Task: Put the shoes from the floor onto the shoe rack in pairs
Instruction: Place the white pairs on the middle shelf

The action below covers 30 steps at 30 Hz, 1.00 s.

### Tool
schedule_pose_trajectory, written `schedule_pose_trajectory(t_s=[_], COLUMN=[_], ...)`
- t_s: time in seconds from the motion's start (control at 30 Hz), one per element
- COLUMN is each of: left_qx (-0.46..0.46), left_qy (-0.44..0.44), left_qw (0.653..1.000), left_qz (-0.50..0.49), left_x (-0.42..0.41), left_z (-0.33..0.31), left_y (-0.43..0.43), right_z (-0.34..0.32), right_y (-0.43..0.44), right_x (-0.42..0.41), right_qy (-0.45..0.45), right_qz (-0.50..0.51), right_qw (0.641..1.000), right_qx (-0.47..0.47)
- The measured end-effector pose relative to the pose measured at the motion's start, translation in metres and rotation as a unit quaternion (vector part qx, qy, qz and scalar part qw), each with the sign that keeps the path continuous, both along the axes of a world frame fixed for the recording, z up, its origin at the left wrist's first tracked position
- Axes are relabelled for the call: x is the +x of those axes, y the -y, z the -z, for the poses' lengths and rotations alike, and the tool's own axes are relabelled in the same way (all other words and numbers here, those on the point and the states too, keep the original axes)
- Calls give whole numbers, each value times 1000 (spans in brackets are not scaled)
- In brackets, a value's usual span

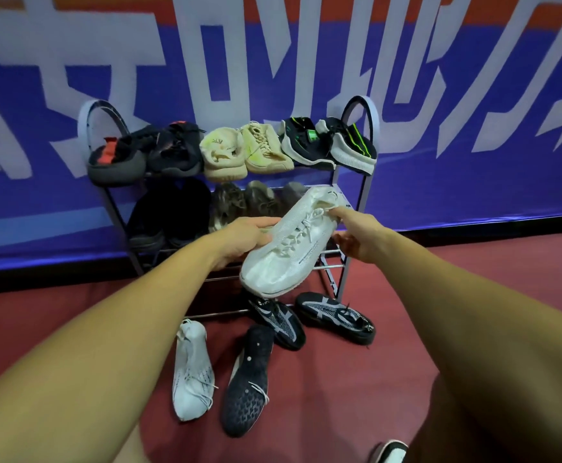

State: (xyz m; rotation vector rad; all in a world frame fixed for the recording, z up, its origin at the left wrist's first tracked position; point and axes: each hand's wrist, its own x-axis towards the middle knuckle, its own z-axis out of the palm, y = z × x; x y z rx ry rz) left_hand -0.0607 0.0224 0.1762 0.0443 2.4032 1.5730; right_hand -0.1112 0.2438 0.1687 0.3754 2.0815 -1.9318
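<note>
While both hands grip 1 white shoe [293, 242], left hand [249, 237] clasping its side, right hand [356, 235] pinching the laces

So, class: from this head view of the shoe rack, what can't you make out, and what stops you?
- Middle shelf of the rack: shoes in deep shadow, partly behind the held white shoe; count and pairing unclear.
- Lower rails: behind that shoe and the left hand.
- Right hand: fingers partly hidden by the shoe.
- Shoe at the bottom edge: cut off.
- Overturned shoe: only its sole shows.
</note>
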Motion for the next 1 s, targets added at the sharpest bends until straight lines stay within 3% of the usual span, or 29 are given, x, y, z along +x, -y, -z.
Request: schedule_pose_trajectory(t_s=[0.23, 0.6, 0.8, 1.0], left_qx=[-11, -33, 49, 158], left_qy=[2, 0, 13, 22], left_qw=[995, 990, 980, 956], left_qz=[-100, -137, -194, -248], left_x=[-13, -23, -33, -44], left_z=[2, 15, 17, 17], left_y=[16, 14, -6, -37], right_z=[5, 6, 4, 4], right_y=[13, 12, 11, 8], right_x=[-10, -7, -4, -2], right_qy=[26, 9, -15, -33], right_qz=[58, 33, 9, -1], right_qw=[998, 999, 999, 999], right_qx=[-11, -22, -33, 14])
